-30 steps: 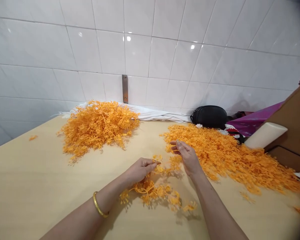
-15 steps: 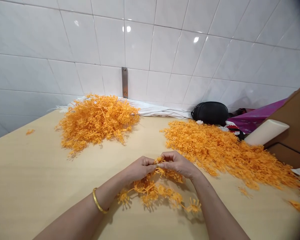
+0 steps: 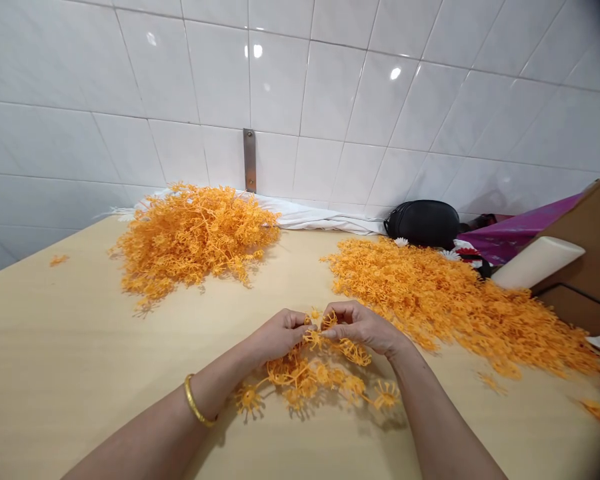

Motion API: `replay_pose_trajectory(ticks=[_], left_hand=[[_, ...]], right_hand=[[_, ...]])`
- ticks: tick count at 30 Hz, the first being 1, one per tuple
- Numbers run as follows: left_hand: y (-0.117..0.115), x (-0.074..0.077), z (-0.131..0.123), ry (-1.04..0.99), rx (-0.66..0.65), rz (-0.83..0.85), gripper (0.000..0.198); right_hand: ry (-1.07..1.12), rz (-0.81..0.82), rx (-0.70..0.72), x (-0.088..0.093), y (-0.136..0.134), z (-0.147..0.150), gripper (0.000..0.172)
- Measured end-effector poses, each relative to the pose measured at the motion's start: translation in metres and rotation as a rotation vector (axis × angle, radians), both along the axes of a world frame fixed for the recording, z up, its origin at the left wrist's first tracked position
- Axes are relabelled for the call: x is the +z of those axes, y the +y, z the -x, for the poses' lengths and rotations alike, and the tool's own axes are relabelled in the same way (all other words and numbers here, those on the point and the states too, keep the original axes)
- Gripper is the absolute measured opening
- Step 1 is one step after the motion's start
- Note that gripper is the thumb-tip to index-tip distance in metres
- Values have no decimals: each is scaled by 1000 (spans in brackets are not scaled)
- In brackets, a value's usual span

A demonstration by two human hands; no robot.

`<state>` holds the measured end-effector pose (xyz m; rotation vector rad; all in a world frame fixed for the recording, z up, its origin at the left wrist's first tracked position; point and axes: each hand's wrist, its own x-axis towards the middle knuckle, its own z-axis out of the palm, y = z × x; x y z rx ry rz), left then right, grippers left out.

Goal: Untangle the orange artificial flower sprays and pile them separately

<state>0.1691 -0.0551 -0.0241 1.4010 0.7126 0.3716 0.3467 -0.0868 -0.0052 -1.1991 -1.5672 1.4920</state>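
Between my hands is an orange plastic flower spray (image 3: 305, 380), its branched stems and spidery blossoms hanging down to the table in front of me. My left hand (image 3: 285, 335), below a gold bangle, pinches the top of the spray between thumb and fingers. My right hand (image 3: 357, 327) is closed in a pinch on a spidery orange blossom at the upper right of the same spray. The fingertips of the two hands are a little apart, with small blossoms showing between them. The exact spots gripped are partly hidden by the fingers.
A tall heap of orange sprays (image 3: 195, 240) stands at the back left. A wide pile of loose orange blossoms (image 3: 445, 300) spreads on the right. Behind it are a black case (image 3: 423, 223), a cream roll (image 3: 537, 262) and a cardboard box (image 3: 595, 233). A tiled wall closes the back.
My fingertips have drawn slightly apart, the right hand moving a little to the right. More of the small blossoms between them now shows. The view has shifted slightly.
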Motion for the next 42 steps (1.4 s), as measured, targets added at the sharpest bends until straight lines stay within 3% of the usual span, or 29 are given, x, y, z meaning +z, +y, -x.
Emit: replay_pose_trajectory(ticks=[7, 9, 12, 14, 16, 22, 28, 35, 42], left_hand=[[1, 2, 0, -3, 6, 5, 31], [0, 2, 1, -5, 10, 19, 29], [-2, 2, 2, 11, -11, 4, 25], [-2, 1, 1, 31, -9, -8, 25], [-2, 0, 0, 41, 16, -14, 24], [-1, -2, -2, 42, 54, -71, 24], [1, -3, -2, 69, 66, -92, 30], [-1, -2, -4, 64, 85, -105, 27], [3, 0, -6, -94, 136, -44, 31]], right_hand=[[-9, -72, -156, -9, 6, 2, 25], [-5, -101, -335, -13, 11, -3, 27], [134, -149, -796, -17, 18, -19, 28], [261, -159, -987, -16, 21, -28, 26], [302, -165, -946, -14, 21, -28, 25], [148, -118, -420, -5, 10, 9, 25], [68, -67, -108, -3, 1, 22, 28], [-76, -244, -138, -8, 5, 26, 19], [-410, -570, -528, -8, 5, 39, 23]])
